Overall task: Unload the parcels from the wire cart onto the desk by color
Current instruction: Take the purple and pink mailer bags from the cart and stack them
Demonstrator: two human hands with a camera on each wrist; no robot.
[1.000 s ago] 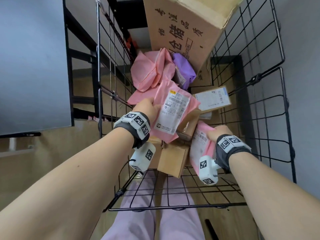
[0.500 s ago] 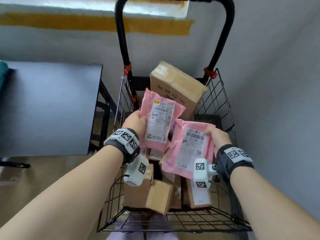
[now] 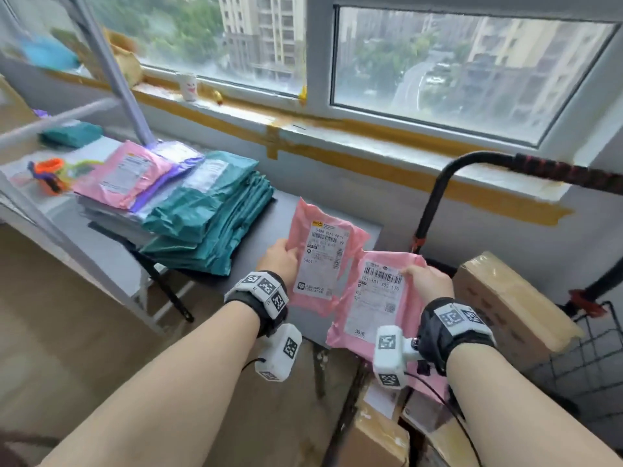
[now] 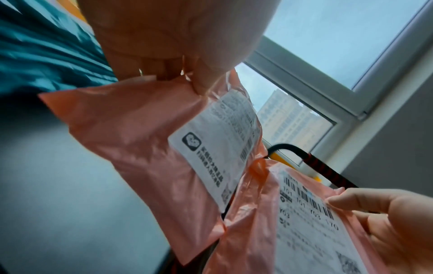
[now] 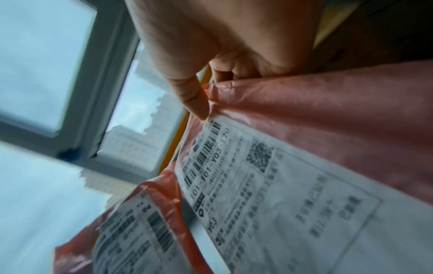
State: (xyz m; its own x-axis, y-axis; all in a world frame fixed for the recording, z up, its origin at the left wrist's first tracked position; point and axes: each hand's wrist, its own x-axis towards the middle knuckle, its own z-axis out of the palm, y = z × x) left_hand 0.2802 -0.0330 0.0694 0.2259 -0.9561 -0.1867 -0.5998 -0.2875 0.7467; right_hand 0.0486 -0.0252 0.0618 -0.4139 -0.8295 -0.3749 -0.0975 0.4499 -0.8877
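My left hand [image 3: 279, 261] grips a pink mailer [image 3: 323, 261] with a white label by its left edge, held up over the dark desk [image 3: 290, 197]. My right hand [image 3: 428, 281] pinches a second pink mailer [image 3: 374, 305] at its upper right corner, lower and to the right, above the cart. The wrist views show both: the left-hand pink mailer [image 4: 145, 148] [image 5: 131, 237] and the right-hand pink mailer [image 5: 328, 166] [image 4: 311, 231], edges overlapping. On the desk lies a stack of teal mailers [image 3: 215, 210], and beside it a pink mailer [image 3: 124, 173] on purple ones.
The wire cart [image 3: 586, 365] stands at right with its black handle [image 3: 505, 163], holding a large cardboard box [image 3: 505, 305] and smaller brown boxes [image 3: 374, 439]. A white shelf frame [image 3: 111, 72] rises at left. The window sill [image 3: 303, 123] runs behind the desk.
Both hands have lifted the two pink mailers out of the cart and swung them left toward the desk. The view has turned up from the cart to the desk and window.
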